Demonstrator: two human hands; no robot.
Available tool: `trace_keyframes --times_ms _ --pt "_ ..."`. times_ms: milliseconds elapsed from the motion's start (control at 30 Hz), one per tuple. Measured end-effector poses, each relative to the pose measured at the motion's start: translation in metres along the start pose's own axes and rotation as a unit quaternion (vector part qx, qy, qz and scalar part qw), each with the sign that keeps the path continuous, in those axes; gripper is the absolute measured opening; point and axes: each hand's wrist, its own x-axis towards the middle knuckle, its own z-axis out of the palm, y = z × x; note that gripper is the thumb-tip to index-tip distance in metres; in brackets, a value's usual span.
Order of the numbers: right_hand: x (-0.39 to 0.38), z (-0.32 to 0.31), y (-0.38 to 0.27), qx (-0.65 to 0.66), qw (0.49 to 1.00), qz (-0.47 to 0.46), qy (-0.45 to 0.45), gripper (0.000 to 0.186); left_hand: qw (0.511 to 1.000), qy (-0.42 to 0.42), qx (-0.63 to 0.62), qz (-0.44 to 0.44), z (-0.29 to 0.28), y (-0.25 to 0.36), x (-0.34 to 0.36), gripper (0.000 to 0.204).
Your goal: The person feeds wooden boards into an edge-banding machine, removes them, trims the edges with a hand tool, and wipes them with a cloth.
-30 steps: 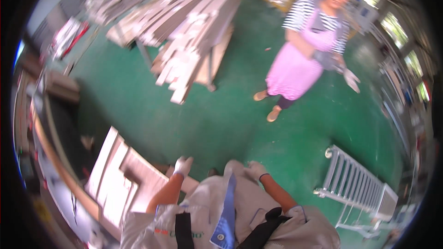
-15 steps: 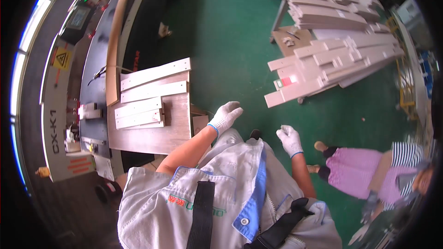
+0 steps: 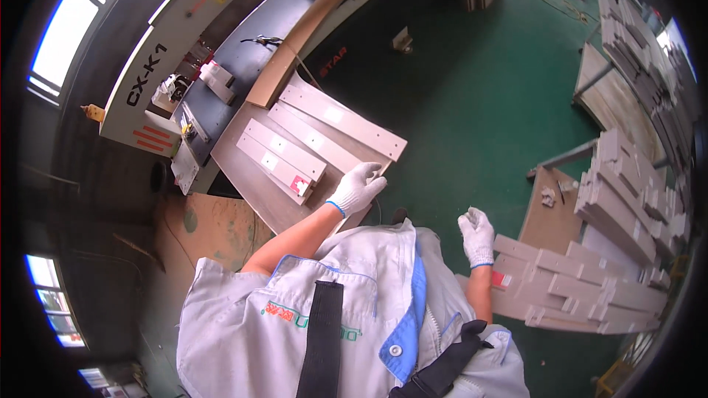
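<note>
My left hand (image 3: 357, 190), in a white knit glove with a blue cuff, hangs in front of the wooden work table (image 3: 254, 203). Its fingers are apart and hold nothing; it overlaps the near end of a pale board (image 3: 324, 149), and I cannot tell whether they touch. Beyond lies a longer pale board (image 3: 335, 113) with small drilled holes. Shorter boards (image 3: 276, 153) lie stacked at the left, a red-and-white label (image 3: 300, 185) on their near end. My right hand (image 3: 476, 236), gloved alike, is held out at my right with fingers curled in and nothing seen in them.
A grey-white machine (image 3: 147, 96) with a dark bed (image 3: 240, 59) stands behind the table. A long brown strip (image 3: 310, 29) runs along that bed. At right, stacks of pale boards (image 3: 582, 287) and a rack (image 3: 590, 92) stand on the green floor (image 3: 472, 103).
My view has turned left, bringing the table and machine toward the middle. The board stacks have shifted right and down. The other person is out of view. My left hand now overlaps the boards.
</note>
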Motion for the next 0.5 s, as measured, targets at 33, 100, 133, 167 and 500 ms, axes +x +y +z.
trace_keyframes --times_ms 33,100,133,167,500 --pt "0.024 0.014 -0.013 -0.01 1.0 0.003 -0.025 0.055 0.995 0.033 0.07 0.064 -0.009 -0.004 0.025 0.057" --pt "0.053 0.036 -0.035 -0.024 0.996 0.009 -0.082 0.054 0.982 0.077 0.133 0.111 -0.018 0.0 0.054 0.057" --pt "0.065 0.043 -0.043 -0.044 0.993 0.014 -0.11 0.054 0.971 0.08 0.19 0.118 -0.019 0.007 0.066 0.057" --pt "0.081 0.047 -0.05 -0.073 0.987 -0.009 -0.143 0.055 0.958 0.084 0.245 0.127 -0.023 0.014 0.084 0.057" --pt "0.314 0.024 -0.178 -0.242 0.917 -0.112 -0.298 0.055 0.931 0.235 0.278 -0.021 -0.023 -0.007 0.178 0.043"
